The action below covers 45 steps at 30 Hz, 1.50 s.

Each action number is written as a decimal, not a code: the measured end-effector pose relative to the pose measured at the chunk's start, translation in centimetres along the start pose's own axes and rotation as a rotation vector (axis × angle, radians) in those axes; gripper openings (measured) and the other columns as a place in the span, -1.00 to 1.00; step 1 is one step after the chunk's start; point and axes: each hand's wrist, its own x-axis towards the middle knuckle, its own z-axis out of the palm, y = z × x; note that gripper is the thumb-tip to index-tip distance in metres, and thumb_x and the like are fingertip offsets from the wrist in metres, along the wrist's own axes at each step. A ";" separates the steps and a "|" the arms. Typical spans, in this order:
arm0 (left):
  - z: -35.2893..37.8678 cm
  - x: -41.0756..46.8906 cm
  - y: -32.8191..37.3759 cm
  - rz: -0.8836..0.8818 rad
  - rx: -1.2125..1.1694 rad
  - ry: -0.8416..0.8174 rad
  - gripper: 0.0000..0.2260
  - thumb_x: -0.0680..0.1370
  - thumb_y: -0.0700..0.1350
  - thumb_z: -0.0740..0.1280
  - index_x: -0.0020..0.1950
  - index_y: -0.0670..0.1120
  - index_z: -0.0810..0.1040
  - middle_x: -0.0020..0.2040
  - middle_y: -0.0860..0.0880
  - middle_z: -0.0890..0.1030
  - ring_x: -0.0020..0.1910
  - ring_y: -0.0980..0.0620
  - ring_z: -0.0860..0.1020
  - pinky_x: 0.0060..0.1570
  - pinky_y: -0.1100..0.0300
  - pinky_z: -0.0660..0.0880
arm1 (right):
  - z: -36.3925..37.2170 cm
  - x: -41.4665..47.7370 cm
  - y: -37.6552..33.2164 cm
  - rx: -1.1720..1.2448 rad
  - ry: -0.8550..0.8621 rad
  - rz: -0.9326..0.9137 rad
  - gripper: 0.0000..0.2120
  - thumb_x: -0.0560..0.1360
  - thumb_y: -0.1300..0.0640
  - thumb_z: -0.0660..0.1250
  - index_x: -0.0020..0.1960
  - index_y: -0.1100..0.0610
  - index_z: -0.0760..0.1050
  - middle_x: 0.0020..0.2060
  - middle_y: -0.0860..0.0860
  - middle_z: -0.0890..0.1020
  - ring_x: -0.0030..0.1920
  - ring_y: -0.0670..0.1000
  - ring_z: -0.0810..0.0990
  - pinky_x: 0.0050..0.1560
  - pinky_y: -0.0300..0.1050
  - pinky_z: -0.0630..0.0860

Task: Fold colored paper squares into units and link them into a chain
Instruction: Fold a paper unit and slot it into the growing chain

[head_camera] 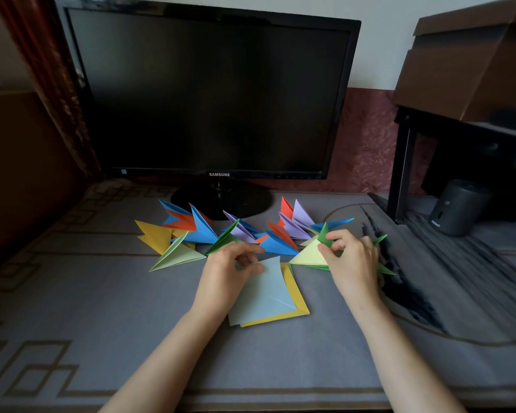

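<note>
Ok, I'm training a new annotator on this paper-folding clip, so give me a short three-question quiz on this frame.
1. True or false: the left hand touches the pale blue paper square.
2. Which lies directly under that square? A yellow paper square; B red cardboard; C purple cloth.
3. Fill in: the dark green folded paper unit is pinched by the ______ hand.
Key: 1 true; 2 A; 3 right hand.

Beyond the fingers (336,234) we see a dark black-framed monitor (209,93) on the grey patterned bench (87,308), a pale wall (385,40) behind it, and a brown cardboard box (465,61) to their right.
</note>
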 end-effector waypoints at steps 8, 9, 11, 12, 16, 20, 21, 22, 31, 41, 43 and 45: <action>0.0 0.1 0.2 -0.053 -0.076 0.045 -0.81 0.39 -0.17 0.50 -0.18 0.14 0.63 -0.16 0.17 0.64 -0.11 0.25 0.58 -0.02 0.29 0.48 | -2.1 0.6 -1.5 0.605 -0.055 0.113 -0.87 0.45 0.31 0.37 -0.10 0.11 0.60 -0.30 -0.08 0.58 -0.31 -0.18 0.48 -0.26 -0.41 0.38; 0.0 0.1 0.2 -0.051 -0.072 0.047 -0.80 0.39 -0.16 0.50 -0.19 0.16 0.62 -0.15 0.20 0.64 -0.09 0.24 0.58 0.00 0.26 0.49 | -2.6 0.9 -1.5 0.610 -0.090 0.130 -0.87 0.46 0.32 0.36 -0.11 0.12 0.60 -0.29 -0.08 0.58 -0.31 -0.18 0.48 -0.27 -0.42 0.39; 0.0 0.1 0.2 -0.051 -0.065 0.043 -0.78 0.39 -0.15 0.50 -0.21 0.20 0.61 -0.15 0.23 0.64 -0.07 0.23 0.58 0.03 0.21 0.50 | -3.4 0.9 -1.3 0.598 -0.215 0.157 -0.85 0.45 0.35 0.37 -0.16 0.12 0.59 -0.30 -0.04 0.60 -0.31 -0.15 0.50 -0.28 -0.44 0.40; 0.0 0.1 0.2 -0.054 -0.063 0.036 -0.78 0.39 -0.15 0.50 -0.21 0.20 0.61 -0.15 0.24 0.64 -0.07 0.23 0.57 0.04 0.21 0.50 | -3.7 0.7 -1.0 0.581 -0.284 0.169 -0.84 0.44 0.35 0.38 -0.18 0.11 0.59 -0.31 -0.01 0.60 -0.31 -0.13 0.51 -0.28 -0.43 0.40; 0.1 0.1 0.4 -0.054 -0.065 -0.003 -0.86 0.40 -0.13 0.50 -0.17 0.12 0.64 -0.14 0.22 0.64 -0.07 0.23 0.57 0.04 0.21 0.50 | -5.2 -1.2 0.8 0.492 -0.424 0.225 -0.88 0.41 0.34 0.42 -0.22 0.14 0.60 -0.29 0.09 0.63 -0.28 -0.04 0.52 -0.20 -0.21 0.42; 0.1 0.0 0.5 -0.032 -0.050 -0.023 -0.84 0.41 -0.12 0.49 -0.19 0.15 0.61 -0.13 0.21 0.64 -0.05 0.23 0.57 0.06 0.18 0.50 | -5.2 -2.7 2.4 0.308 -0.397 0.247 -0.87 0.36 0.27 0.47 -0.30 0.10 0.60 -0.41 -0.02 0.60 -0.37 -0.06 0.48 -0.25 -0.13 0.38; 0.1 0.0 0.5 -0.026 -0.047 -0.027 -0.83 0.41 -0.13 0.49 -0.19 0.16 0.61 -0.12 0.21 0.64 -0.05 0.22 0.57 0.06 0.17 0.50 | -5.1 -2.8 2.5 0.248 -0.371 0.245 -0.88 0.36 0.24 0.47 -0.31 0.08 0.60 -0.47 -0.08 0.56 -0.40 -0.07 0.47 -0.27 -0.13 0.37; 0.1 0.0 0.5 -0.022 -0.046 -0.031 -0.82 0.41 -0.13 0.49 -0.19 0.16 0.61 -0.13 0.21 0.64 -0.06 0.22 0.57 0.06 0.16 0.51 | -5.0 -2.9 2.6 0.194 -0.349 0.237 -0.89 0.36 0.22 0.47 -0.31 0.08 0.59 -0.50 -0.10 0.54 -0.41 -0.07 0.47 -0.28 -0.13 0.37; 0.2 0.1 0.3 -0.030 -0.025 -0.039 -0.86 0.41 -0.13 0.50 -0.16 0.12 0.63 -0.13 0.19 0.64 -0.06 0.19 0.57 0.05 0.14 0.51 | -5.2 -0.9 1.7 -0.076 -0.040 -0.058 -0.88 0.37 0.18 0.48 -0.13 0.07 0.57 -0.21 -0.03 0.55 -0.06 0.10 0.47 -0.05 -0.06 0.35; 0.4 0.1 -0.4 0.052 0.131 -0.040 -0.72 0.37 -0.07 0.53 0.07 0.00 0.66 -0.02 0.17 0.58 0.01 0.19 0.49 0.03 0.37 0.36 | -3.6 1.2 1.4 -0.407 -0.337 -0.374 -0.71 0.40 0.20 0.44 0.06 -0.09 0.60 0.06 -0.19 0.59 0.18 -0.03 0.34 0.02 -0.21 0.03; 0.4 0.2 -0.6 0.117 0.193 0.014 -0.72 0.37 -0.06 0.53 0.06 0.00 0.67 -0.02 0.17 0.56 0.05 0.12 0.45 0.05 0.38 0.30 | -3.3 1.4 1.2 -0.350 -0.241 -0.374 -0.85 0.37 0.18 0.48 -0.12 -0.04 0.65 -0.12 -0.12 0.65 0.07 0.01 0.43 0.00 -0.17 0.07; 0.3 0.3 -0.3 0.141 0.171 0.064 -0.75 0.38 -0.07 0.52 0.04 0.00 0.67 -0.02 0.14 0.60 0.06 0.11 0.46 0.07 0.40 0.29 | -3.2 1.5 0.7 -0.252 -0.103 -0.367 -0.89 0.33 0.19 0.52 -0.20 0.00 0.65 -0.24 -0.09 0.67 -0.05 0.06 0.51 -0.07 -0.15 0.07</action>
